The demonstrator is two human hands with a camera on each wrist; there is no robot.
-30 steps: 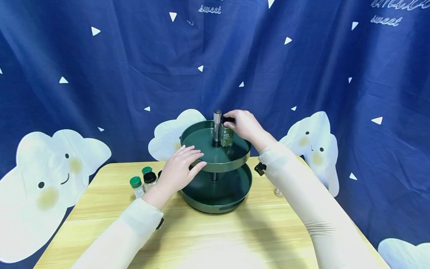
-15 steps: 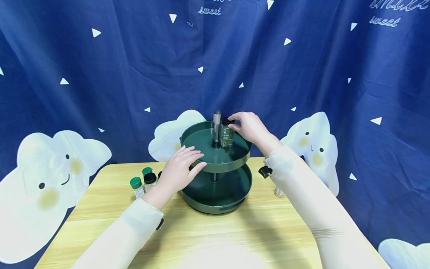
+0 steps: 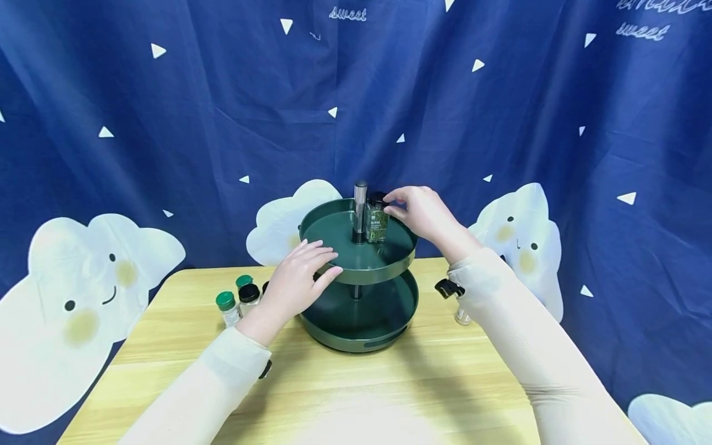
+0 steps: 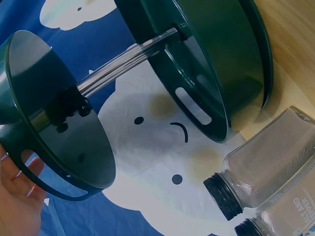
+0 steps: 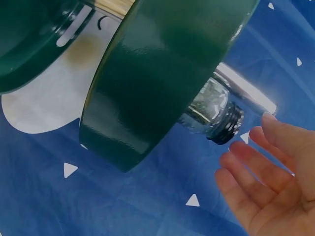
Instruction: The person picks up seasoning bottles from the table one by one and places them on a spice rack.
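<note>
A two-tier dark green turntable rack (image 3: 356, 275) stands on the table, with a metal centre post (image 3: 360, 213). On its upper tray, beside the post, a glass spice jar (image 3: 377, 224) of green herbs stands upright under a black cap. My right hand (image 3: 425, 213) is just right of that cap, fingers spread and holding nothing; the right wrist view shows a gap between fingertips and jar cap (image 5: 229, 125). With loosely extended fingers, my left hand (image 3: 295, 278) rests at the upper tray's left rim. In the left wrist view its fingers (image 4: 34, 167) show through the tray's slot.
Left of the rack, partly behind my left hand, are several spice jars, including a green-capped one (image 3: 226, 303) and a black-capped one (image 3: 248, 295). Another small clear jar (image 3: 462, 317) stands at the right by my sleeve. A blue curtain (image 3: 278, 93) hangs behind the table.
My right hand has let go of the spice jar's cap and drawn off to the right. The jar stays standing on the upper tray. My left hand has not moved.
</note>
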